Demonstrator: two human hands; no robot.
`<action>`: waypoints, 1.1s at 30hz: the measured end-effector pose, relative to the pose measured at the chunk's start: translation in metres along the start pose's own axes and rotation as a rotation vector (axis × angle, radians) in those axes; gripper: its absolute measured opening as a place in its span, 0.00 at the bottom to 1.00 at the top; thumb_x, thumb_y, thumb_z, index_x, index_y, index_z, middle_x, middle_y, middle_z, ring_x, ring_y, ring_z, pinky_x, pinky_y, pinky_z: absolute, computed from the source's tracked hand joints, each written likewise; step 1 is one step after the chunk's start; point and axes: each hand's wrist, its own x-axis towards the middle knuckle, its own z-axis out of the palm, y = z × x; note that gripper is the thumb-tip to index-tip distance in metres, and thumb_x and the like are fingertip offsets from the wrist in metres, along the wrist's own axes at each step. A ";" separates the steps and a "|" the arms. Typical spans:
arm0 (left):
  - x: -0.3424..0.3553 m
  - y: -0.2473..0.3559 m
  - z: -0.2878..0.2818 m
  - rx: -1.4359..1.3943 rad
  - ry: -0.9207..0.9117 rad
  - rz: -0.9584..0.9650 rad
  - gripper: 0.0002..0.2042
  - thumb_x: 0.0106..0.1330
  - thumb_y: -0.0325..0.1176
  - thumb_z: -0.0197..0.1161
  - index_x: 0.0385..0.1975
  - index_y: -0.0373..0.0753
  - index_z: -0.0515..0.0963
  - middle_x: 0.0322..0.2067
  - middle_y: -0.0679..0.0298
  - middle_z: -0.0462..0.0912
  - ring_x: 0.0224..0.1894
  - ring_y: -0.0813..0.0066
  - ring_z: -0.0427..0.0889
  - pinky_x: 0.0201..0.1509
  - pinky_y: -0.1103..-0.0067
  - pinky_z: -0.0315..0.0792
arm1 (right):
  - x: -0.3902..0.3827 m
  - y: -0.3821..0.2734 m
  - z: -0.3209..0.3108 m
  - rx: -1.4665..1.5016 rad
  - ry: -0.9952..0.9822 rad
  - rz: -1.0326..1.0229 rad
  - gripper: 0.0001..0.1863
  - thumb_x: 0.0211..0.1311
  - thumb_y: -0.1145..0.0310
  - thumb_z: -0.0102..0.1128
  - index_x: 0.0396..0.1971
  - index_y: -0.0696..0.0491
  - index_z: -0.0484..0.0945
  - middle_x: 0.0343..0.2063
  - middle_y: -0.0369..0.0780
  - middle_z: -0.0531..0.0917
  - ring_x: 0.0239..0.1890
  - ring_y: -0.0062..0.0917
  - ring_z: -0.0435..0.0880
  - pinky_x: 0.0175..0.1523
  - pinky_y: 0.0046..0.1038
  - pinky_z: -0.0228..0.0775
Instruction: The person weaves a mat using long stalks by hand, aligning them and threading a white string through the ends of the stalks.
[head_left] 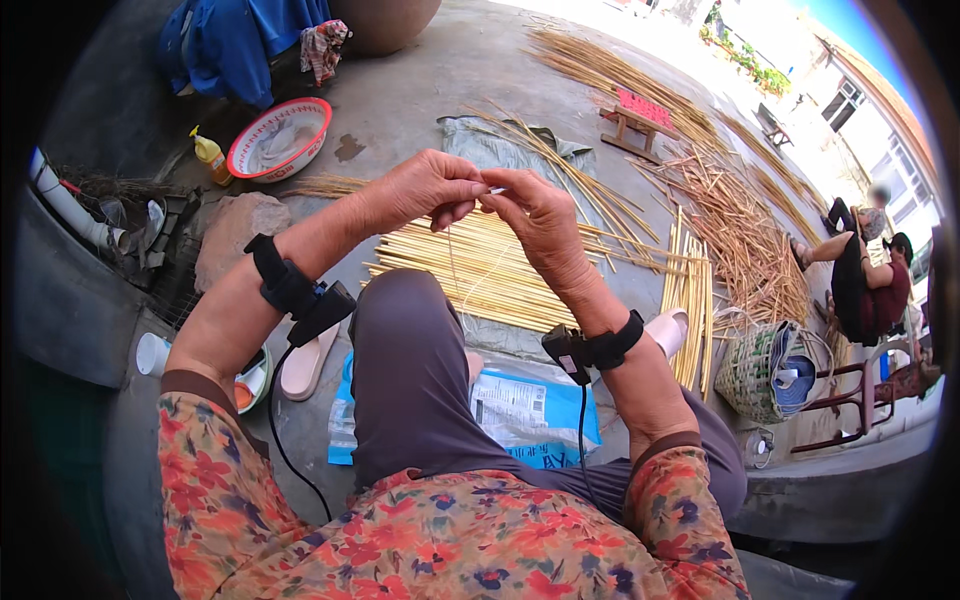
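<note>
My left hand (441, 188) and my right hand (530, 215) meet above my lap, fingertips close together with fingers closed. They pinch a thin pale cord (454, 262), which hangs from them in long strands over a bundle of straight pale sticks (400, 255). A small whitish piece (494, 191) shows between the fingertips, too small to make out. The sticks lie crosswise beyond my knee (400, 330) on a grayish sheet (468, 135). Dark straps with small devices are on both my forearms.
A blue printed bag (580, 420) lies under my legs. A red-rimmed basin (317, 110), yellow bottle (208, 155) and stone (230, 240) are left; more sticks (745, 240), a wooden stool (630, 140) and a woven basket (750, 370) are right. Two people (880, 285) sit at the far right.
</note>
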 end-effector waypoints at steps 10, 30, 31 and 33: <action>0.023 0.033 0.036 -0.184 0.058 0.104 0.10 0.64 0.37 0.52 0.33 0.37 0.74 0.18 0.74 0.68 0.15 0.89 0.63 0.18 0.89 0.59 | 0.014 -0.001 -0.051 -0.087 0.095 -0.237 0.04 0.53 0.73 0.58 0.27 0.57 0.75 0.22 0.39 0.77 0.21 0.21 0.79 0.26 0.21 0.70; 0.069 0.008 0.057 -0.350 0.402 -0.034 0.06 0.60 0.34 0.58 0.29 0.39 0.73 0.17 0.74 0.67 0.14 0.90 0.60 0.17 0.90 0.56 | 0.018 0.050 -0.063 1.109 0.177 0.507 0.06 0.59 0.71 0.53 0.29 0.58 0.71 0.26 0.40 0.78 0.13 0.11 0.65 0.14 0.12 0.53; 0.067 0.008 0.059 -0.446 0.398 -0.007 0.05 0.60 0.33 0.57 0.29 0.39 0.73 0.18 0.74 0.68 0.14 0.90 0.60 0.17 0.90 0.56 | 0.017 0.045 -0.060 1.192 0.173 0.512 0.06 0.59 0.71 0.53 0.30 0.59 0.71 0.26 0.41 0.78 0.13 0.11 0.64 0.14 0.12 0.52; 0.065 0.007 0.062 -0.550 0.395 0.017 0.05 0.60 0.33 0.57 0.29 0.39 0.72 0.19 0.73 0.68 0.14 0.90 0.60 0.17 0.90 0.56 | 0.017 0.039 -0.058 1.189 0.213 0.550 0.06 0.59 0.71 0.52 0.30 0.59 0.70 0.27 0.42 0.79 0.12 0.12 0.64 0.14 0.12 0.53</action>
